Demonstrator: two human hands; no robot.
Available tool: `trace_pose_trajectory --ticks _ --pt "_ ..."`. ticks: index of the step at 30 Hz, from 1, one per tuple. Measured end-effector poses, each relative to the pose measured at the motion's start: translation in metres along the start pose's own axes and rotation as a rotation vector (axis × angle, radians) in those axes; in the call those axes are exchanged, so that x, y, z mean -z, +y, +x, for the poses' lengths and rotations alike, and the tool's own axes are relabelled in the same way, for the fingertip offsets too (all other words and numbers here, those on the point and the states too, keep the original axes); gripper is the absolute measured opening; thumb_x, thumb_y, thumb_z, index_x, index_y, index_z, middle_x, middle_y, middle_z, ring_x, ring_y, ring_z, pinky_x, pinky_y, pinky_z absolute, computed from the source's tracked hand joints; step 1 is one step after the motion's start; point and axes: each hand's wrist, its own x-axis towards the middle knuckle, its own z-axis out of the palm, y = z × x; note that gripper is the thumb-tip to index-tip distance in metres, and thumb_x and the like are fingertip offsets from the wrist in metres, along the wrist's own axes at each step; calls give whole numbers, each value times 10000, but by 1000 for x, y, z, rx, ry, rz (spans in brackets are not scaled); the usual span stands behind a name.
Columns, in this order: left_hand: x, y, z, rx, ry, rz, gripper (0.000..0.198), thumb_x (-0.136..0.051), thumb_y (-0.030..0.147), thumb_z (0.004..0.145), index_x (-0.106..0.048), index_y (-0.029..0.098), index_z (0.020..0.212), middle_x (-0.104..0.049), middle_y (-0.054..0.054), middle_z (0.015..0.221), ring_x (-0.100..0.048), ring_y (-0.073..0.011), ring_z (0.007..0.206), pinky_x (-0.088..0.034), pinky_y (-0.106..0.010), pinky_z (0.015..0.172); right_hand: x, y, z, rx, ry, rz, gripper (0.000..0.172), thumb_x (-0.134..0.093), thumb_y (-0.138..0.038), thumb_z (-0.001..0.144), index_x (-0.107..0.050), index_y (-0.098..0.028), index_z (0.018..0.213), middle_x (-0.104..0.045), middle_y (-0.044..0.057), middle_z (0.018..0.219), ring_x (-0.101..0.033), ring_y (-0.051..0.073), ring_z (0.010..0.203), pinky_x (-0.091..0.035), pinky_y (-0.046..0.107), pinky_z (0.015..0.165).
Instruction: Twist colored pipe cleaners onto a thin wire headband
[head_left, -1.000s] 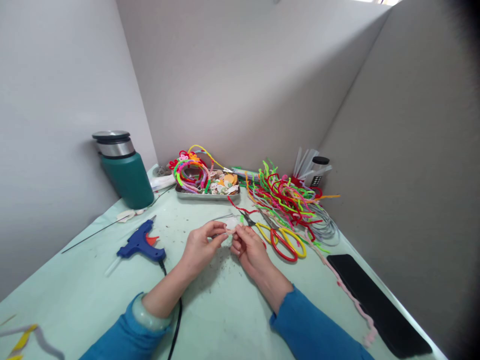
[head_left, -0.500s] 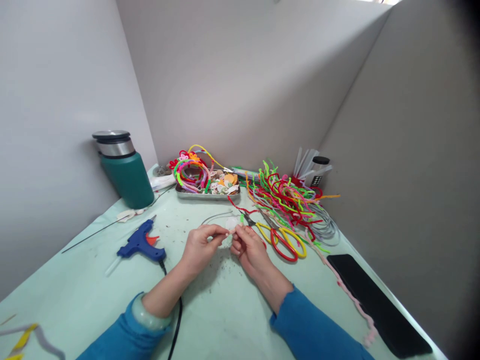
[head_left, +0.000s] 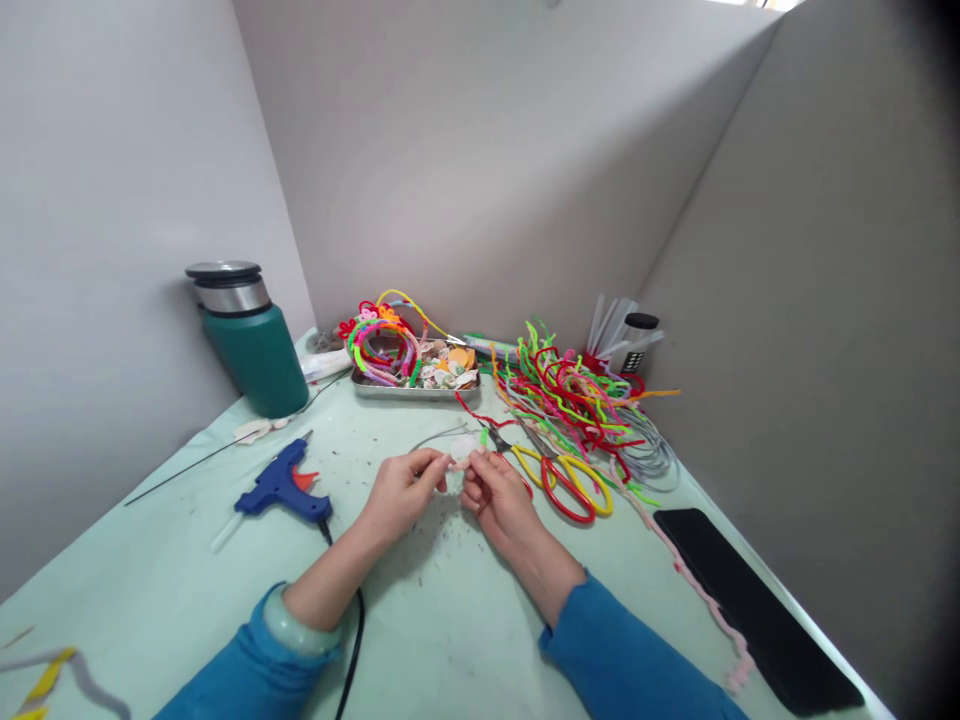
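Thumb and forefinger of my left hand (head_left: 401,492) are pinched together on one end of a short pale pink piece of pipe cleaner (head_left: 460,464). My right hand (head_left: 500,503) pinches its other end, its remaining fingers curled under. Just behind the fingertips lies a whitish round piece (head_left: 463,445), partly hidden. A grey strand (head_left: 439,434) runs behind my left hand. Close to the right hand lie red-handled scissors (head_left: 568,492) and yellow-handled scissors (head_left: 596,485), overlapping, with a small bright green bit (head_left: 484,437) near the blades.
A blue glue gun (head_left: 283,485) with a black cord lies left, before a green bottle (head_left: 255,355). Behind stands a metal tray (head_left: 416,392) of headbands and cut pieces. A pile of coloured pipe cleaners (head_left: 577,400) lies right, a black phone-like slab (head_left: 757,610) nearer.
My left fingertips have shifted slightly left, away from the right ones, and more of the pink piece shows between them. My right hand has barely moved.
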Motion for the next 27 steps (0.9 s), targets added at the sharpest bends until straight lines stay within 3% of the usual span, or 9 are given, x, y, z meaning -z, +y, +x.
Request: trace_pose_trajectory --ticks 5,21,27 --pt "-1 1 1 1 -17 28 377 -422 404 817 -620 142 631 -534 28 522 -456 -96 500 -343 -185 482 1 1 0 4 -21 -6 194 -668 -299 728 -537 -158 708 -489 -41 590 -361 39 425 -284 164 394" --pt "-2 0 1 -47 -48 -30 297 -489 382 798 -683 157 802 -676 -36 750 -576 -146 676 -434 -221 624 1 1 1 3 1 20 209 -686 -296 705 -520 -169 702 -494 -49 571 -357 41 414 -276 167 392" --pt "-2 1 1 -109 -31 64 255 -489 324 799 -688 163 797 -661 -41 722 -548 -127 632 -406 -207 571 0 1 1 -5 10 21 213 -692 -300 696 -525 -168 697 -489 -49 565 -356 43 414 -278 170 389"
